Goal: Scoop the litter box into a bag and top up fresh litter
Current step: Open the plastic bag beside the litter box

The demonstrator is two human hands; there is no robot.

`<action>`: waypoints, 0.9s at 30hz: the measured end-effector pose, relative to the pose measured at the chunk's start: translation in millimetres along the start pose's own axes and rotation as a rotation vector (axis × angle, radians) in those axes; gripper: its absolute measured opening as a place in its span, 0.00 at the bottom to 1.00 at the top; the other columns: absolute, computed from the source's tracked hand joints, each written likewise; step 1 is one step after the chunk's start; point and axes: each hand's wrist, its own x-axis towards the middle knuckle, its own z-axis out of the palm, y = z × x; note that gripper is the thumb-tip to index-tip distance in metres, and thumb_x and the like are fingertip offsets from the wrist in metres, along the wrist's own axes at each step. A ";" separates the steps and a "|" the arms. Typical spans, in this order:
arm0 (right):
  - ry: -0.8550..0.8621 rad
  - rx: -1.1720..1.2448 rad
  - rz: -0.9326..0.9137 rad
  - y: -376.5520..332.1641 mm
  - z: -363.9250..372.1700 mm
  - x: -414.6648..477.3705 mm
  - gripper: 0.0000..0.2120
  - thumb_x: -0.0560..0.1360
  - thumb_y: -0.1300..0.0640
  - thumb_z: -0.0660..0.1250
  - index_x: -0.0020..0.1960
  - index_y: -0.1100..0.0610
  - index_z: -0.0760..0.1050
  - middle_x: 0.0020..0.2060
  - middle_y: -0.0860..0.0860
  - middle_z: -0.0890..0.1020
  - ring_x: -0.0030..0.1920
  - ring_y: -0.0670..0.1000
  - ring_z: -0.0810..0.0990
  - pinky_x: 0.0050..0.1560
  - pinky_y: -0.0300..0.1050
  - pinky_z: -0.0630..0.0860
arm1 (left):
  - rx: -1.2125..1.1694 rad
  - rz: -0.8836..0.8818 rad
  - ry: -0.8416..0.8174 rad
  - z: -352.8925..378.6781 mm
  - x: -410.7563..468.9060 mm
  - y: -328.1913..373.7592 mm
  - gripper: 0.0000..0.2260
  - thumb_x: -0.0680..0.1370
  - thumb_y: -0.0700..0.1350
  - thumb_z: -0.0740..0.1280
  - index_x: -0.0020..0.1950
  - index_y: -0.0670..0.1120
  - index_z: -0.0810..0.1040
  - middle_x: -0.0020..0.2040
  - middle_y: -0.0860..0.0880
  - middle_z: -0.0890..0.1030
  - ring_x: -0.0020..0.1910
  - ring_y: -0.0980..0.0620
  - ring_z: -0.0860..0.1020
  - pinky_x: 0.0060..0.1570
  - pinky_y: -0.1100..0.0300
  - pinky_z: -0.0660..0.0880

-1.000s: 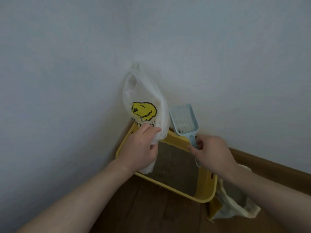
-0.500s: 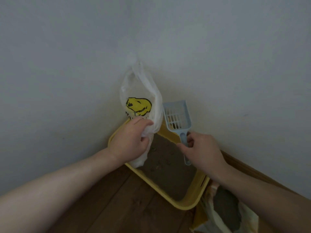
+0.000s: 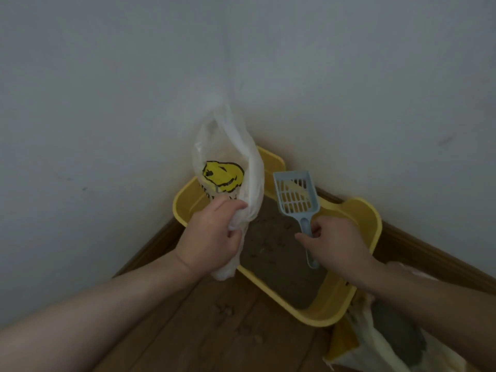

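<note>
1. A sack of litter (image 3: 397,342) is seen lying open on the wooden floor (image 3: 214,326), at the near right, against the litter box.
2. The left hand (image 3: 212,237) is closed around a bunched white plastic bag (image 3: 228,167) — a yellow smiley face is printed on it — held above the box's left rim.
3. The right hand (image 3: 335,242) is clenched on the handle of a pale blue slotted scoop (image 3: 295,194), raised empty over the grey litter.
4. The yellow litter box (image 3: 367,237) is set on the floor in the far corner, between two walls.
</note>
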 end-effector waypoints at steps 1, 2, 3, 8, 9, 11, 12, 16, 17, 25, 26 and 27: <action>-0.007 0.010 0.028 4.0 6.8 -0.6 0.10 0.74 0.45 0.71 0.39 0.49 0.76 0.32 0.45 0.80 0.31 0.41 0.80 0.31 0.38 0.79 | 0.006 0.014 -0.002 4.2 -4.1 -1.8 0.19 0.68 0.32 0.71 0.58 0.41 0.80 0.46 0.48 0.77 0.36 0.55 0.74 0.37 0.71 0.68; -0.019 0.010 0.057 7.7 13.4 -0.5 0.11 0.74 0.45 0.71 0.39 0.50 0.76 0.31 0.45 0.80 0.31 0.41 0.80 0.29 0.36 0.77 | 0.009 0.029 -0.005 8.7 -7.6 -2.7 0.19 0.67 0.31 0.71 0.58 0.40 0.80 0.45 0.48 0.77 0.35 0.54 0.75 0.35 0.69 0.69; -0.033 0.005 0.083 11.6 19.1 0.1 0.11 0.74 0.46 0.71 0.38 0.51 0.76 0.31 0.45 0.80 0.30 0.41 0.79 0.27 0.34 0.74 | 0.006 0.046 -0.010 13.9 -11.0 -3.2 0.19 0.67 0.31 0.71 0.58 0.40 0.80 0.45 0.49 0.76 0.35 0.53 0.75 0.34 0.67 0.71; -0.050 -0.053 0.120 27.9 40.0 10.1 0.14 0.74 0.45 0.71 0.38 0.54 0.78 0.30 0.47 0.80 0.30 0.43 0.79 0.25 0.36 0.72 | -0.026 0.119 -0.048 43.1 -24.3 -4.8 0.20 0.67 0.33 0.71 0.59 0.41 0.80 0.45 0.49 0.77 0.32 0.53 0.75 0.29 0.61 0.75; -0.053 -0.062 0.117 30.3 42.9 11.4 0.15 0.74 0.45 0.71 0.37 0.54 0.77 0.30 0.48 0.80 0.29 0.44 0.79 0.25 0.36 0.71 | -0.033 0.131 -0.053 47.6 -26.6 -5.3 0.20 0.67 0.33 0.71 0.58 0.41 0.80 0.44 0.49 0.76 0.32 0.53 0.75 0.28 0.60 0.75; -0.065 -0.059 0.127 34.2 48.4 11.7 0.15 0.74 0.45 0.71 0.35 0.54 0.76 0.30 0.48 0.80 0.30 0.45 0.79 0.25 0.37 0.71 | -0.046 0.147 -0.052 53.0 -29.7 -5.5 0.19 0.67 0.33 0.70 0.58 0.41 0.80 0.44 0.49 0.76 0.32 0.52 0.75 0.27 0.59 0.75; -0.067 -0.054 0.135 35.1 50.6 11.8 0.15 0.74 0.45 0.71 0.35 0.54 0.76 0.30 0.49 0.80 0.30 0.46 0.79 0.24 0.37 0.70 | -0.048 0.153 -0.047 53.9 -30.4 -5.6 0.19 0.67 0.33 0.70 0.58 0.41 0.80 0.44 0.49 0.76 0.31 0.52 0.75 0.27 0.59 0.75; -0.067 -0.046 0.141 33.8 54.6 12.1 0.16 0.74 0.46 0.71 0.34 0.56 0.76 0.29 0.49 0.78 0.28 0.45 0.76 0.23 0.35 0.64 | -0.046 0.147 -0.026 53.4 -31.9 -8.6 0.20 0.66 0.31 0.71 0.57 0.40 0.80 0.44 0.48 0.77 0.31 0.52 0.75 0.27 0.57 0.76; -0.065 -0.042 0.143 33.8 55.9 11.8 0.16 0.74 0.46 0.71 0.34 0.56 0.77 0.28 0.49 0.77 0.27 0.45 0.75 0.22 0.34 0.64 | -0.043 0.146 -0.019 53.1 -32.5 -9.9 0.21 0.65 0.31 0.72 0.57 0.40 0.80 0.44 0.48 0.77 0.32 0.51 0.75 0.27 0.56 0.76; -0.065 -0.054 0.138 30.0 54.8 1.6 0.19 0.73 0.44 0.73 0.32 0.55 0.71 0.26 0.48 0.74 0.25 0.43 0.72 0.21 0.34 0.61 | -0.027 0.161 -0.003 50.3 -32.9 -10.4 0.21 0.65 0.31 0.72 0.57 0.41 0.80 0.44 0.47 0.76 0.32 0.50 0.76 0.27 0.54 0.77; -0.064 -0.048 0.136 29.1 53.4 -0.3 0.19 0.73 0.44 0.72 0.33 0.56 0.72 0.27 0.47 0.74 0.25 0.43 0.72 0.21 0.33 0.61 | -0.028 0.162 -0.003 50.3 -32.8 -9.8 0.21 0.65 0.31 0.72 0.57 0.41 0.80 0.44 0.47 0.76 0.32 0.50 0.76 0.27 0.54 0.77; -0.065 -0.040 0.133 28.4 51.8 -2.5 0.18 0.73 0.44 0.72 0.35 0.56 0.73 0.27 0.47 0.74 0.26 0.43 0.72 0.21 0.33 0.61 | -0.029 0.164 -0.003 50.4 -32.7 -9.0 0.20 0.66 0.32 0.72 0.57 0.41 0.80 0.44 0.47 0.77 0.32 0.50 0.76 0.27 0.54 0.77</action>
